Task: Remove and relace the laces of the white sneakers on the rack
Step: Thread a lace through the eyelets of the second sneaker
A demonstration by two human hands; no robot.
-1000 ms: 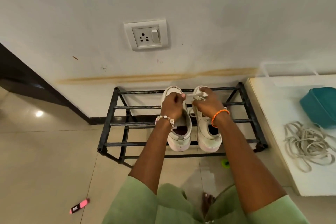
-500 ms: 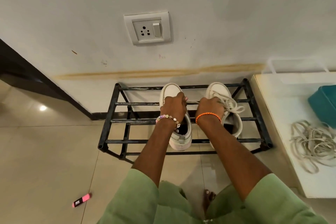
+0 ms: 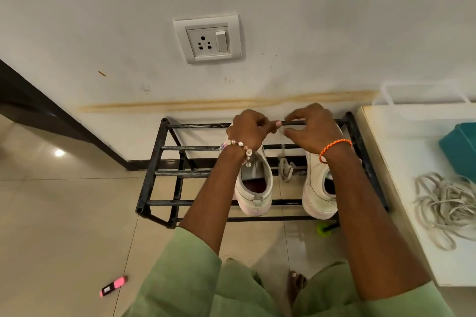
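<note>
- Pinching a lace [image 3: 280, 128] between my left hand [image 3: 248, 130] and right hand [image 3: 313, 127], above two white sneakers [image 3: 255, 188] on the black rack [image 3: 152, 177].
- Loose laces [image 3: 445, 206] lie on the tabletop [image 3: 401, 152] right of the rack; open floor [image 3: 64, 226] left.

Two white sneakers [image 3: 255, 183] [image 3: 319, 188], one black rack [image 3: 154, 175], two hands [image 3: 247, 128] [image 3: 314, 128], one pink marker [image 3: 113, 286].

No text, brand, number or sign can be read anywhere. The highlighter [image 3: 113, 286] on the floor at seven o'clock has a dark label with pale marks, too small to make out. The socket plate [image 3: 207, 38] on the wall at twelve o'clock bears no lettering.
</note>
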